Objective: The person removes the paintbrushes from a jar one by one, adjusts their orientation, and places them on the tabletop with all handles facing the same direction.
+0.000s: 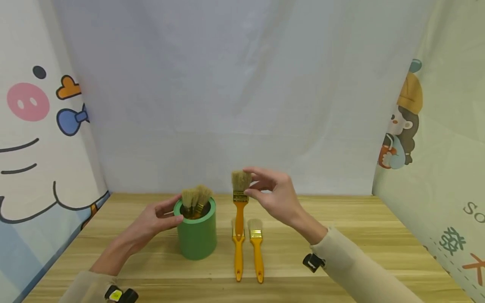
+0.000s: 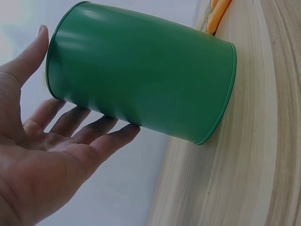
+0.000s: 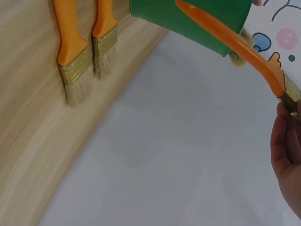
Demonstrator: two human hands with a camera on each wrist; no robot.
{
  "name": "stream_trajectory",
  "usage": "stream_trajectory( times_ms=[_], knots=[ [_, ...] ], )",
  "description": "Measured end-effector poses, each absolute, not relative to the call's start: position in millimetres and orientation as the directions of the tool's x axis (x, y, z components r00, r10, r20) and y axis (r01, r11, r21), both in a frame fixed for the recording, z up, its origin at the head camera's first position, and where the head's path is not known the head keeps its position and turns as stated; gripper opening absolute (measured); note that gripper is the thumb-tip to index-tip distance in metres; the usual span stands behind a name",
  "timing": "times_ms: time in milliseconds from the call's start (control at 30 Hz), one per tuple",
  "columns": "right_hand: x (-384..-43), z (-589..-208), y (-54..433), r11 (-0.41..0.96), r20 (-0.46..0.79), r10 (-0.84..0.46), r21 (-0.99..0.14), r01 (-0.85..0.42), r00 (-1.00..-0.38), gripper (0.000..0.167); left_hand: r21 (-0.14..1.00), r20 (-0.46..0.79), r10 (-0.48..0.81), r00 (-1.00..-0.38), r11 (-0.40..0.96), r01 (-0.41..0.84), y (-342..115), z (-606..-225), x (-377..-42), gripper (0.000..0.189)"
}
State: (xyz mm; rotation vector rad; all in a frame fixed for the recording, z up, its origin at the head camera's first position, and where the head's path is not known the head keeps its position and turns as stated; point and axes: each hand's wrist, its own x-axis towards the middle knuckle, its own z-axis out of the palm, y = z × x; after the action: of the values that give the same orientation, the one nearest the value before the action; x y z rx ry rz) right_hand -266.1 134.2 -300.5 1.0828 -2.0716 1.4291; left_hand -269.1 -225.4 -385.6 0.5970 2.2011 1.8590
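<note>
A green cylindrical pot [image 1: 198, 240] stands on the wooden table, several paintbrushes [image 1: 195, 200] in it with bristles up. My left hand [image 1: 161, 216] holds the pot's left side near the rim, thumb at the front and fingers round the back; in the left wrist view the fingertips [image 2: 127, 132] lie against its wall. To the right of the pot, my right hand [image 1: 274, 193] pinches a paintbrush [image 1: 240, 210] by its metal band and bristles. That brush hangs upright above the table, bristles up, its orange handle [image 3: 235, 44] pointing down.
Two more orange-handled paintbrushes lie side by side on the table, a left one [image 1: 238, 261] and a right one [image 1: 257, 252], bristles toward the back. A pale cloth [image 1: 235, 105] hangs behind the table, with printed cloths [image 1: 45, 168] at the sides.
</note>
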Motion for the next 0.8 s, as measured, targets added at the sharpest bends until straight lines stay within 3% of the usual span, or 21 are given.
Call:
stream_trajectory(
  times_ms=[233, 800],
  knots=[
    [-264.6, -313.9, 147.3, 0.216, 0.596, -0.347, -0.7, -0.68, -0.724, 0.051, 0.976, 0.103, 0.412, -0.905, 0.132, 0.171, -224.7, -383.9, -268.7, 0.081],
    [-268.7, -341.7, 180.9, 0.319, 0.463, -0.329, -0.766, -0.558, -0.823, 0.051, 0.982, 0.088, 0.422, -0.902, 0.116, 0.15, -225.0, -380.9, -267.9, 0.082]
  ],
)
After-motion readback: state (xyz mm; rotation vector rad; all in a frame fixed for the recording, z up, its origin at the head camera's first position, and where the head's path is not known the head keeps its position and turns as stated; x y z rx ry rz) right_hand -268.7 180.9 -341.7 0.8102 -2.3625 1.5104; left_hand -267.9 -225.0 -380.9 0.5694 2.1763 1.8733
